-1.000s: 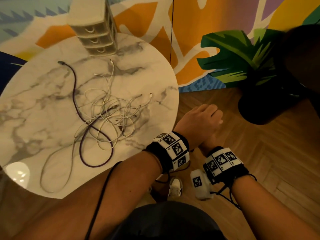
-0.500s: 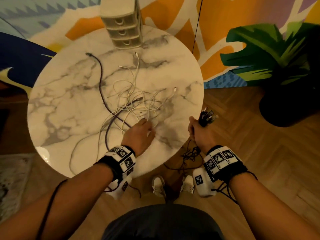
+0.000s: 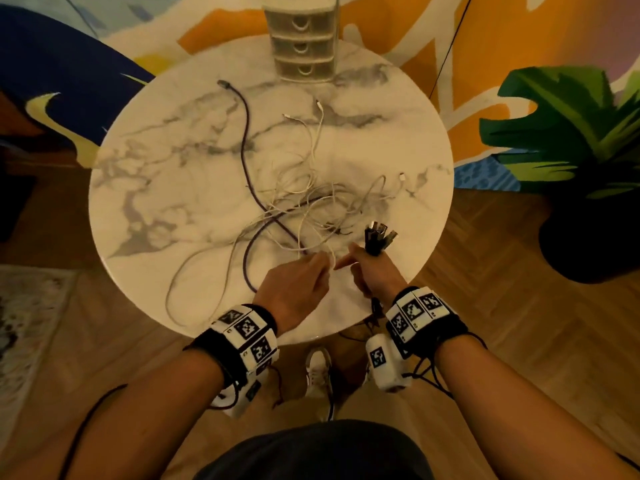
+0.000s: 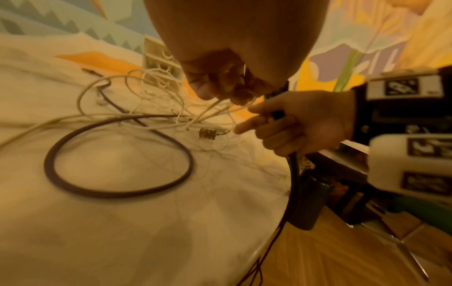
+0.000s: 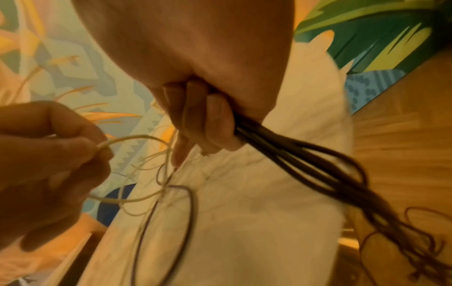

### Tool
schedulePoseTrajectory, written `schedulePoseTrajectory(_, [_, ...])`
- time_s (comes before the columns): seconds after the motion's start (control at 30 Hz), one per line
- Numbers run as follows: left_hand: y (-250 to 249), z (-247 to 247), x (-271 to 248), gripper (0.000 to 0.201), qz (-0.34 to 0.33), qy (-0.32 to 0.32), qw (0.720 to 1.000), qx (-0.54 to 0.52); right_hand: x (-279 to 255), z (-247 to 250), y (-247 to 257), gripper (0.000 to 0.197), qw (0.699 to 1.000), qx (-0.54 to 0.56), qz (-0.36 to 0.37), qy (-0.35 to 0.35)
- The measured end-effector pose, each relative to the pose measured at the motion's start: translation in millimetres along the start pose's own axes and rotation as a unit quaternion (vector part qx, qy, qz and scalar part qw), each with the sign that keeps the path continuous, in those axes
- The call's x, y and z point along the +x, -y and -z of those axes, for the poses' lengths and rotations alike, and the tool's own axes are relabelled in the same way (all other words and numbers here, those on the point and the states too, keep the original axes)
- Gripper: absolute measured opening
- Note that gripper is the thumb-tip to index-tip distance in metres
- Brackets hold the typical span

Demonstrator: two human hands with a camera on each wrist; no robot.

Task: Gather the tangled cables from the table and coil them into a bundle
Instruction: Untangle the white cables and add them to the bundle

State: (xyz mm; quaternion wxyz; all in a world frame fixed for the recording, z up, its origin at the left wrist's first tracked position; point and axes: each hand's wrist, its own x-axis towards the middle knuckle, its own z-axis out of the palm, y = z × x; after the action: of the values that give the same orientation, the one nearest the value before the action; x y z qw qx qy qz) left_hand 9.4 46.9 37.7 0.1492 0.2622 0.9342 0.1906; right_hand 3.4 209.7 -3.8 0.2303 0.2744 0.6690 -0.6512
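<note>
A round marble table [image 3: 180,188] carries the tangle of white cables [image 3: 313,199] and a dark cable [image 3: 246,140] mid-table toward its near edge. There the left hand [image 3: 294,289] pinches a white strand; the right hand [image 3: 375,275] grips a black cable bundle [image 5: 293,154], index finger extended.

Each bare forearm wears a black wrist strap [image 3: 221,344] carrying white blocks printed with black square markers [image 3: 414,308]. A white camera housing with its own marker [image 3: 384,363] hangs under the right wrist, thin black wires [image 3: 429,372] trailing from it. Below show a dark grey garment [image 3: 311,452] and white shoes [image 3: 318,370].
</note>
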Motion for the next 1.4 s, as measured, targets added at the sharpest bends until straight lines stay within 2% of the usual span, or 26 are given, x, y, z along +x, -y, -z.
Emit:
schedulePoseTrajectory(0.1, [-2.1, 3.3, -8.6, 0.014, -0.074, -0.011, 0.997, 0.027, -1.1, -18.3, 13.3, 0.034, 0.996, 0.072, -0.005, 0.044])
schedulePoseTrajectory(0.17, [3.5, 1.7, -13.7, 0.019, -0.098, -0.018, 0.994, 0.04, -1.4, -18.9, 18.6, 0.032, 0.991, 0.113, -0.001, 0.065])
schedulePoseTrajectory(0.27, [26.8, 10.1, -13.5, 0.018, -0.054, -0.037, 0.996, 0.067, -7.1, -14.0, 27.1, 0.032, 0.981, 0.176, 0.026, 0.076])
schedulePoseTrajectory(0.37, [54.1, 30.9, 2.6, 0.022, -0.005, -0.113, 0.983, 0.143, -16.5, -3.3, 47.5, 0.032, 0.968, 0.219, 0.114, 0.047])
schedulePoseTrajectory(0.47, [75.5, 47.1, 20.6, 0.027, 0.063, -0.17, 0.972, 0.148, -27.7, 12.5, 74.3, 0.032, 0.943, 0.263, 0.199, 0.034])
schedulePoseTrajectory(0.57, [90.0, 42.7, 28.4, 0.028, 0.166, -0.114, 0.974, 0.107, -36.1, 20.7, 84.2, 0.033, 0.931, 0.268, 0.247, 0.007])
schedulePoseTrajectory(0.63, [92.5, 33.5, 29.6, 0.03, 0.186, -0.05, 0.979, 0.072, -41.8, 19.2, 79.4, 0.034, 0.939, 0.226, 0.26, -0.018])
schedulePoseTrajectory(0.73, [80.7, 37.9, 31.3, 0.037, 0.199, 0.081, 0.975, 0.053, -47.4, 14.8, 68.8, 0.033, 0.943, 0.177, 0.279, -0.042])
schedulePoseTrajectory(0.8, [59.2, 50.7, 32.4, 0.032, 0.177, 0.061, 0.982, 0.039, -49.6, 13.9, 65.1, 0.032, 0.942, 0.149, 0.299, -0.046])
schedulePoseTrajectory(0.87, [26.8, 62.4, 34.3, 0.024, 0.129, 0.021, 0.988, -0.083, -51.2, 10.3, 63.6, 0.03, 0.942, 0.106, 0.315, -0.038])
schedulePoseTrajectory(0.9, [8.3, 66.4, 36.3, 0.028, 0.119, 0.026, 0.973, -0.195, -52.5, 5.5, 62.5, 0.029, 0.945, 0.077, 0.315, -0.035])
schedulePoseTrajectory(0.97, [-22.7, 73.3, 42.5, 0.037, 0.13, 0.045, 0.901, -0.412, -56.2, -6.4, 57.6, 0.024, 0.951, 0.03, 0.308, -0.022])
schedulePoseTrajectory(1.03, [-36.7, 82.5, 53.2, 0.039, 0.137, 0.049, 0.83, -0.538, -56.3, -12.1, 49.9, 0.019, 0.955, 0.032, 0.296, 0.008])
schedulePoseTrajectory(1.1, [-39.7, 94.7, 62.5, 0.044, 0.133, 0.032, 0.78, -0.611, -54.2, -6.8, 47.9, 0.024, 0.962, 0.019, 0.273, 0.024])
schedulePoseTrajectory(1.2, [-35.1, 118.0, 74.9, 0.042, 0.158, -0.053, 0.702, -0.692, -50.1, 1.5, 52.8, 0.027, 0.953, -0.047, 0.299, 0.013])
schedulePoseTrajectory(1.27, [-27.9, 129.9, 86.0, 0.03, 0.19, -0.114, 0.678, -0.701, -47.2, -1.1, 55.3, 0.03, 0.95, -0.041, 0.307, 0.021])
schedulePoseTrajectory(1.3, [-22.8, 133.6, 91.2, 0.025, 0.206, -0.136, 0.682, -0.689, -44.7, -5.4, 55.0, 0.031, 0.949, -0.033, 0.313, 0.035])
schedulePoseTrajectory(1.33, [-17.9, 135.9, 96.0, 0.022, 0.225, -0.146, 0.701, -0.661, -39.0, -10.6, 51.6, 0.031, 0.948, -0.026, 0.313, 0.048])
schedulePoseTrajectory(1.37, [-14.5, 136.5, 99.3, 0.02, 0.249, -0.136, 0.74, -0.61, -33.1, -13.6, 47.8, 0.03, 0.952, -0.019, 0.3, 0.061])
schedulePoseTrajectory(1.4, [-11.9, 135.5, 98.3, 0.02, 0.266, -0.1, 0.796, -0.534, -25.0, -15.7, 42.0, 0.029, 0.96, -0.02, 0.271, 0.07])
